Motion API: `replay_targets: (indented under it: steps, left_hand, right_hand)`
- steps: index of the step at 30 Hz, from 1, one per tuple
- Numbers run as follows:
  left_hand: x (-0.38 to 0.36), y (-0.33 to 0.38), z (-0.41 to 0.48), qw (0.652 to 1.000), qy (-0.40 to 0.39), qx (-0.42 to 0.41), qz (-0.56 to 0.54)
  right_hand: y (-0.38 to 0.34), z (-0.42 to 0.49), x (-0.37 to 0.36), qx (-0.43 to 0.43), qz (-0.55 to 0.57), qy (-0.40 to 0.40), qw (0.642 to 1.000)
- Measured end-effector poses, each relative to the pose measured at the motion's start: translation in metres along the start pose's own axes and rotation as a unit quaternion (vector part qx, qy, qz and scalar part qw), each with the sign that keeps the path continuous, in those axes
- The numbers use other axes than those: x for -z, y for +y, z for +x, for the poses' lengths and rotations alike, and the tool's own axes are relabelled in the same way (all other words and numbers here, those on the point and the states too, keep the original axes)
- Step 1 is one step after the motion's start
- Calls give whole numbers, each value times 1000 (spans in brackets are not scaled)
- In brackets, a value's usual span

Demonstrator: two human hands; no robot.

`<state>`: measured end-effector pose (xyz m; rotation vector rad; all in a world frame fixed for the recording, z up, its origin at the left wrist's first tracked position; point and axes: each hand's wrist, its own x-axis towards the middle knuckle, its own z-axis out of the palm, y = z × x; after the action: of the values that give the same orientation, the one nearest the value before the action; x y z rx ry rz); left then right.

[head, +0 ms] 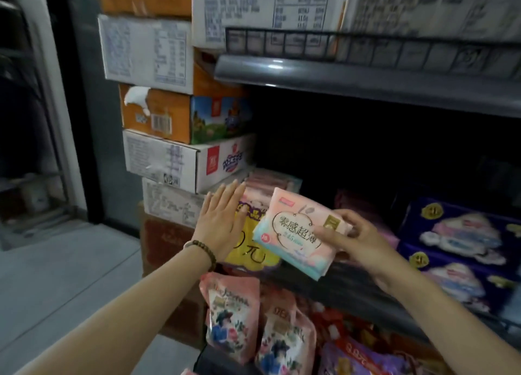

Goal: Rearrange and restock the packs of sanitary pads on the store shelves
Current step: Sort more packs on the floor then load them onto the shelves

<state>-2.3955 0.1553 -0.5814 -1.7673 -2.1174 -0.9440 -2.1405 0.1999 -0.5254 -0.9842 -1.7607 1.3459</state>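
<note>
Pinching the pink pad pack (296, 233) in the right hand (358, 239), in front of the shelf (355, 287), long side slanting up-left. Bracing the shelved pink packs (270, 181) with a flat, straight-fingered left hand (220, 222), nothing held. Probably slotting in straight behind, closest to the right hand.

Pink-and-teal pad pack (296, 233): flat, tilted, printed face up, pinched at its right edge by right hand (358, 239), just above shelf (352, 287) front edge. Pink packs (270, 181) stacked behind it at shelf's left end. Dark-blue packs (456, 233) at shelf's right, two high, faces outward. Purplish packs (363, 205) between, too dim to detail.
</note>
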Motion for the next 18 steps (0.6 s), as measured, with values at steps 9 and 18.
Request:
replay_targets:
  steps: [9,18]
  left_hand:
    - [-20,-25,-35,996,73,-33,33]
    - [-46,-44,-91,998,60,-19,-30]
  right_hand:
    - [-13,69,-3,97,11,116,988]
    - [30,112,-72,111,-172,42,978]
